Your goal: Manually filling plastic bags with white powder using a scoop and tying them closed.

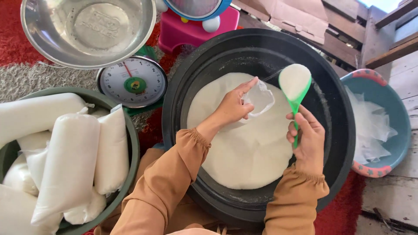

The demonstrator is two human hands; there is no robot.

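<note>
Floor-level setup, person seated, seen from above. Red carpet (13, 30) runs under everything, with a grey shaggy strip (39, 78) across it at the left. Bare weathered planks (405, 91) at the right edge, wooden pallet slats (348, 39) stacked top right, flattened cardboard (291, 15) beside them.

Centre: big black tub (339, 130), wide rim, holding a round mass of white powder (244, 148) that covers most of its floor.

Left hand (233, 106) pinches a small clear plastic bag (260, 98) above the powder, fingers closed on the bag's mouth, bag hanging open toward the scoop. Right hand (307, 137) is wrapped tight round the handle of a green scoop (295, 82); scoop bowl is heaped with white powder and sits just beside the bag, over the tub. Both sleeves tan, gathered at the cuff.

Left of the tub: dark green basin (133, 143) packed with filled, sealed white bags (69, 165), lying on one another. Above it: dial kitchen scale (132, 82), white face, green hub, red needle. Steel bowl (87, 30) overlaps the scale's top; can't tell if it rests on it. Pink plastic item (191, 30) behind, top cropped.

Right of the tub: blue basin (402, 126) with patterned rim, holding a loose heap of empty clear bags (370, 126), touching the tub's edge.
</note>
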